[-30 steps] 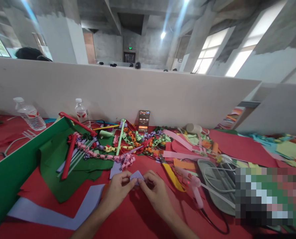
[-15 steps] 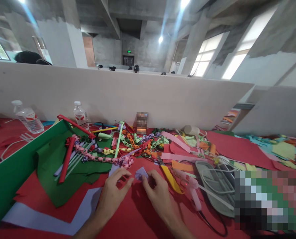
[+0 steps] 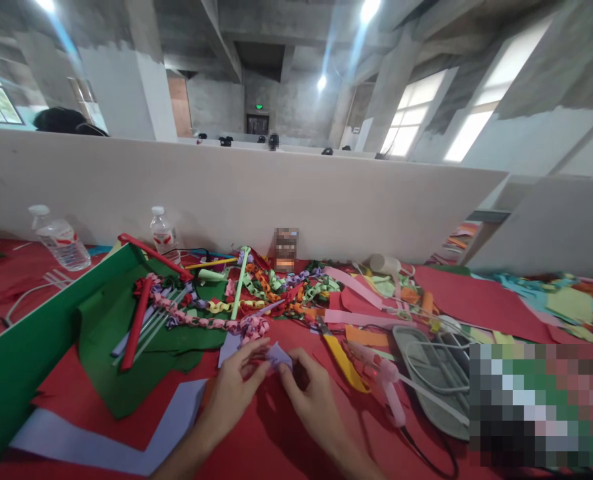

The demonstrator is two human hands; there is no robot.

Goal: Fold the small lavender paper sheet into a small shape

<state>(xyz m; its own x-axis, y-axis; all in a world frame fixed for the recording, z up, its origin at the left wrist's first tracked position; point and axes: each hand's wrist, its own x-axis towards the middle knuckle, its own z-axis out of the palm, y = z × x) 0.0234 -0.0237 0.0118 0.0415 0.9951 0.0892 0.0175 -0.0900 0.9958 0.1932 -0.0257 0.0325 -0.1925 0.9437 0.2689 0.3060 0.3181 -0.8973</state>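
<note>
A small folded piece of purple paper (image 3: 279, 357) is held up between my two hands, above the red tabletop. My right hand (image 3: 312, 387) pinches its right side between thumb and fingers. From the other side, the thumb and curled fingers of my left hand (image 3: 239, 379) close on its left edge. Just beyond the left fingers lies a pink paper chain (image 3: 254, 327) with a bunched end. A yellow utility knife (image 3: 344, 360) and a pink glue gun (image 3: 387, 380) with a cord rest to the right of my right hand.
Coloured paper chains (image 3: 271, 293) heap at the back. On the left are a green board (image 3: 31, 373), a red rolled paper stick (image 3: 137, 327) and a purple strip (image 3: 91, 447). A grey tray (image 3: 416, 393) sits right. Two water bottles (image 3: 164, 233) stand before a white partition (image 3: 226, 180).
My left hand has moved right and now meets the purple paper, which was in the right hand alone. The paper has turned and shifted slightly left and down.
</note>
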